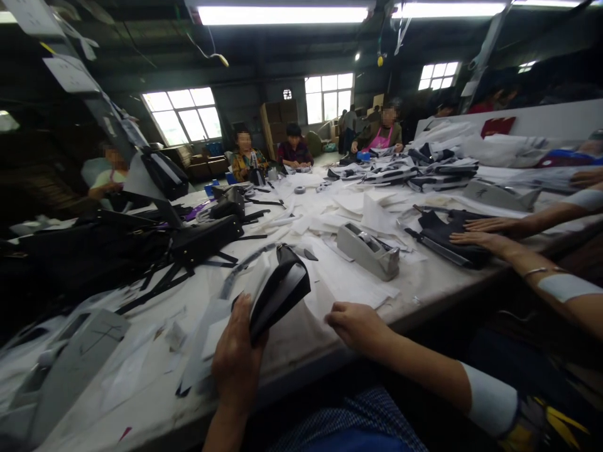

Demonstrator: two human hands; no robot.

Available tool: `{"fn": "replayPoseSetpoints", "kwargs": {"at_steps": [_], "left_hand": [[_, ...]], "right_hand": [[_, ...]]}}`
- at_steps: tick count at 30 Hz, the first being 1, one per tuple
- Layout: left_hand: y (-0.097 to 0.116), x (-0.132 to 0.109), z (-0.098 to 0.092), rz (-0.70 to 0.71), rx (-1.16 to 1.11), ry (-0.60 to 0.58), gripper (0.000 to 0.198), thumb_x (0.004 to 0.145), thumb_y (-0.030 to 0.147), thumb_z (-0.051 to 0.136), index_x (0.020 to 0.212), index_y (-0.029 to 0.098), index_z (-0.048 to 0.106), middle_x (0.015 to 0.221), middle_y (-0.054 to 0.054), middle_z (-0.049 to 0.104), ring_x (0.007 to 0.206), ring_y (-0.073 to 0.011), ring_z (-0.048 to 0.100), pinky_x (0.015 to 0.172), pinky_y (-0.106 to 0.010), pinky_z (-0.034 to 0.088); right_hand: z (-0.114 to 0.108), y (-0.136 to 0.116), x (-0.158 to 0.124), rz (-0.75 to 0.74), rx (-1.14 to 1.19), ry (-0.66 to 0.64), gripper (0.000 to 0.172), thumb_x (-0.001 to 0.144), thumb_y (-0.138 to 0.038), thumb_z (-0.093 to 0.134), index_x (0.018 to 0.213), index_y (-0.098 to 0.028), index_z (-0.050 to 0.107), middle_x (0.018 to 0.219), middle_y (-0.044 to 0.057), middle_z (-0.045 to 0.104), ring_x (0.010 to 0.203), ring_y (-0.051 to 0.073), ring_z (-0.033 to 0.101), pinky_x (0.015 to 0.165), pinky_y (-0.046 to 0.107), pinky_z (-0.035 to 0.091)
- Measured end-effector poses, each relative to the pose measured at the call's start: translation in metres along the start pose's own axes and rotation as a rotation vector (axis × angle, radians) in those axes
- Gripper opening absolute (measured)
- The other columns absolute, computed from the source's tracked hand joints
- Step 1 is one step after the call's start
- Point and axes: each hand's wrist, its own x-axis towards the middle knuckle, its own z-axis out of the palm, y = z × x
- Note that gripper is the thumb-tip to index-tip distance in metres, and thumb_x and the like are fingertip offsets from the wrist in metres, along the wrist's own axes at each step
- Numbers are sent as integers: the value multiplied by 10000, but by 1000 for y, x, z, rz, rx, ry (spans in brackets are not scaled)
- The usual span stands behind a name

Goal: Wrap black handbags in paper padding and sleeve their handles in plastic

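Observation:
My left hand (240, 358) grips a black leather-like bag (282, 285) by its lower side, tilted up above the table's front edge. White paper lies against the bag's left side, and a pale strip shows in its fold. To its right, apart from the bag, my right hand (360, 326) is held with thumb and fingers pinched together. Whatever may be between those fingertips is too small to make out. A grey tape dispenser (370, 251) stands on the table just beyond my right hand.
Black bags with straps (207, 242) are heaped at the left. Another grey dispenser (70, 370) stands at the near left. White sheets (348, 282) cover much of the table. At right, a co-worker's hands (490, 232) press on a black piece (447, 232). More people sit beyond.

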Motion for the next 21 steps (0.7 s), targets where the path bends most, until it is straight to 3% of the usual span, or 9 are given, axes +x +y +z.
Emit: {"fn": "replayPoseSetpoints", "kwargs": {"at_steps": [4,7,11,14,17,21], "left_hand": [[-3,0,0,12,-2,-5,790,892,207,642,1556,271,219,1476,-95,512,1225,-274,606,1000,-378,518],[-5,0,0,9,-1,1,780,895,208,636,1555,267,225,1479,-95,509,1227,-274,604,997,-376,517],[-3,-1,0,-7,-5,-16,756,902,204,623,1552,264,242,1488,-85,499,1235,-276,597,1003,-377,511],[0,0,-1,-25,-21,-11,745,905,189,611,1550,278,247,1489,-67,500,1240,-271,593,1014,-384,506],[2,0,-1,-29,-21,6,760,906,167,597,1555,298,223,1489,-55,500,1234,-267,598,1012,-386,508],[0,1,0,-4,-15,10,767,906,203,609,1558,300,217,1481,-64,508,1198,-279,624,964,-386,540]], "right_hand": [[0,14,6,128,23,58,253,930,-253,531,1024,-309,758,968,6,756,878,185,697,694,252,446],[-12,29,13,207,10,114,230,945,-321,547,965,-301,774,960,8,770,899,200,695,699,262,444],[-41,56,21,310,-149,362,239,959,-343,539,1004,-248,754,1014,61,753,895,244,667,731,313,403],[-52,74,21,266,-326,508,178,944,-305,576,920,-209,725,944,73,738,883,251,646,776,331,371],[-39,82,14,153,-308,364,148,904,-295,648,822,-180,692,858,72,723,858,234,646,800,327,364],[-12,88,0,112,-68,120,159,886,-342,678,795,-224,733,820,15,744,800,193,672,787,294,399]]}}
